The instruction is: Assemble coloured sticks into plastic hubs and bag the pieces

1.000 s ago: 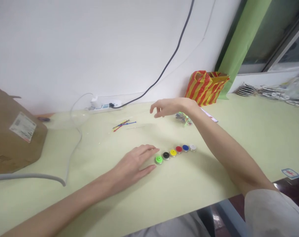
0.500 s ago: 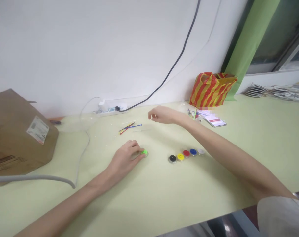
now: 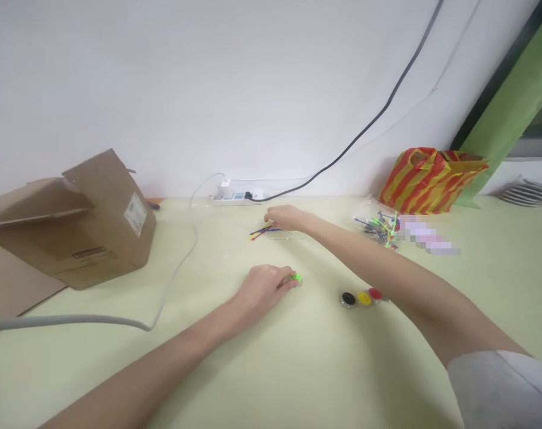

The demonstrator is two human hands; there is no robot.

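Head view. Left hand (image 3: 264, 292) lower centre, fingers (image 3: 284, 276) curled closed on green plastic disc (image 3: 296, 279), apart from row. Black disc (image 3: 348, 298), yellow disc (image 3: 364, 298), red disc (image 3: 375, 293) remain right of centre, untouched. Right hand (image 3: 286, 217) upper centre, fingers (image 3: 271, 215) loosely curled at coloured plastic sticks (image 3: 264, 232); hold cannot be told.
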